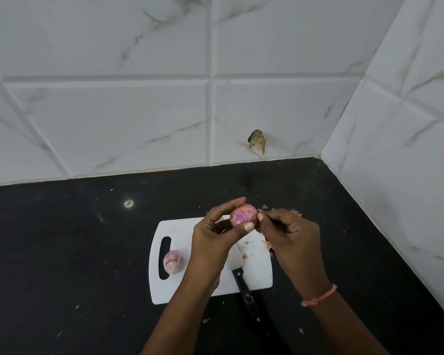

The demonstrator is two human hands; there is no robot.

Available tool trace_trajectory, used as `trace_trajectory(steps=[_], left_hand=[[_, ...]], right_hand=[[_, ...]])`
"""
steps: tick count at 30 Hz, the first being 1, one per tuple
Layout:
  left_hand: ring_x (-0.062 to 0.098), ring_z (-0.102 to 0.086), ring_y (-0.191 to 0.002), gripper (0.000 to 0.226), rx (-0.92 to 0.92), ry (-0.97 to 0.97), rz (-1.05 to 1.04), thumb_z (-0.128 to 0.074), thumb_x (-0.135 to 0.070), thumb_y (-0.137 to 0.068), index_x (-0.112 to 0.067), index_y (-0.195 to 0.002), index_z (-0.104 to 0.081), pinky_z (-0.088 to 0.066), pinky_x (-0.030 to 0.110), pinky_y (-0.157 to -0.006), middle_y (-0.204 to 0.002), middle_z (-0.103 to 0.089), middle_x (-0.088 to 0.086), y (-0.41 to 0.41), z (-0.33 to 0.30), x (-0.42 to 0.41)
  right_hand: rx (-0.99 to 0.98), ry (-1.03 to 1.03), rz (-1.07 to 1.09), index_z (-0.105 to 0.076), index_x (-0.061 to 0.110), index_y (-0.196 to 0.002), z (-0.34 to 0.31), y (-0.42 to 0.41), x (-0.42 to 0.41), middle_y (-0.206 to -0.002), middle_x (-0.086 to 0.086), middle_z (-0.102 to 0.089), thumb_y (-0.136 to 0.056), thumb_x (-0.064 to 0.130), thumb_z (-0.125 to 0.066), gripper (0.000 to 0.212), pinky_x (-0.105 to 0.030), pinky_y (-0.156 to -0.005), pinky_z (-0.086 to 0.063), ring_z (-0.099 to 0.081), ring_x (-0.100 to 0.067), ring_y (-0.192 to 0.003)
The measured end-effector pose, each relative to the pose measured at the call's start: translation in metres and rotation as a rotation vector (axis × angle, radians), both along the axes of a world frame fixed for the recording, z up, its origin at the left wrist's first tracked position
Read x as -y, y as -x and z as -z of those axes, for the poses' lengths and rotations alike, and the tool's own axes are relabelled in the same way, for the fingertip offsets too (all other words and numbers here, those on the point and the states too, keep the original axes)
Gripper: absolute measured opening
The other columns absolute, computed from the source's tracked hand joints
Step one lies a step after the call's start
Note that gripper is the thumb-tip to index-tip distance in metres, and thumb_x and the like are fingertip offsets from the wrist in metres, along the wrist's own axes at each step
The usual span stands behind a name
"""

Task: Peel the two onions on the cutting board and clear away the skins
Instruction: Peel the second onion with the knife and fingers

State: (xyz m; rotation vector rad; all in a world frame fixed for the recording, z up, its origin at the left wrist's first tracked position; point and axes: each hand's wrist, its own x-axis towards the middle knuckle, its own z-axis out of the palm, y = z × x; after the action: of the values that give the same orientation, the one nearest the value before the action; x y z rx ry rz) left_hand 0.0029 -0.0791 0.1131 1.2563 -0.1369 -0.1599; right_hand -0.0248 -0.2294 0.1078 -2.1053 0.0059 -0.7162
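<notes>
Black tabletop (62,252), glossy and speckled with small flakes, closed off at the far edge by a white marble-veined tiled wall (113,111) and on the right by a second tiled wall (408,149) meeting it in a corner. Open dark surface to the left and near left. White cutting board (256,275) at centre, handle slot at its left end. Peeled pink onion (173,262) lying on the board just beside that slot. Black-handled knife (245,290) on the board, handle overhanging the near edge. Skin scraps (265,243) on the right part of the board and beyond its far right corner. Above the board, second onion (243,215) gripped by left hand (213,242); right hand (287,234) pinching at its right side.
</notes>
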Motion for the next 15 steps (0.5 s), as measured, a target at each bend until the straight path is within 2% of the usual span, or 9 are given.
trace_trajectory(steps=[4, 9, 12, 15], left_hand=[[0.014, -0.068, -0.106, 0.045, -0.014, -0.011, -0.003, -0.081, -0.018, -0.066, -0.026, -0.110, -0.074, -0.055, 0.021, -0.080, -0.115, -0.072, -0.007, 0.0005, 0.0025, -0.0003], [0.016, -0.070, -0.103, 0.045, -0.034, 0.048, 0.014, -0.079, -0.013, -0.069, -0.019, -0.113, -0.072, -0.055, 0.021, -0.080, -0.112, -0.073, -0.005, 0.0001, 0.0010, -0.0009], [0.018, -0.070, -0.101, 0.045, -0.025, 0.054, -0.001, -0.079, -0.010, -0.071, -0.014, -0.115, -0.070, -0.055, 0.022, -0.080, -0.112, -0.073, 0.000, -0.0012, 0.0006, -0.0001], [0.019, -0.070, -0.102, 0.046, -0.011, 0.008, -0.032, -0.081, -0.013, -0.069, -0.014, -0.113, -0.069, -0.056, 0.025, -0.081, -0.111, -0.071, 0.001, 0.0002, 0.0035, 0.0012]], right_hand=[[-0.040, -0.013, 0.028, -0.075, 0.012, -0.092, -0.0009, -0.0009, 0.0007, -0.082, 0.005, -0.073, -0.082, 0.010, -0.073, 0.011, -0.031, -0.073, -0.059, -0.069, -0.006, -0.076], [-0.096, -0.294, -0.014, -0.071, 0.015, -0.097, -0.0060, 0.0017, -0.0038, -0.089, 0.003, -0.073, -0.089, 0.017, -0.065, 0.010, -0.038, -0.074, -0.060, -0.072, -0.014, -0.082], [-0.115, -0.253, -0.067, -0.070, 0.022, -0.103, -0.0071, 0.0043, -0.0056, -0.097, 0.008, -0.072, -0.083, 0.038, -0.065, 0.026, -0.036, -0.078, -0.060, -0.070, -0.013, -0.091], [-0.100, -0.193, -0.073, -0.070, 0.027, -0.101, -0.0050, 0.0035, -0.0061, -0.098, 0.012, -0.071, -0.083, 0.037, -0.066, 0.021, -0.038, -0.076, -0.060, -0.069, -0.014, -0.094]])
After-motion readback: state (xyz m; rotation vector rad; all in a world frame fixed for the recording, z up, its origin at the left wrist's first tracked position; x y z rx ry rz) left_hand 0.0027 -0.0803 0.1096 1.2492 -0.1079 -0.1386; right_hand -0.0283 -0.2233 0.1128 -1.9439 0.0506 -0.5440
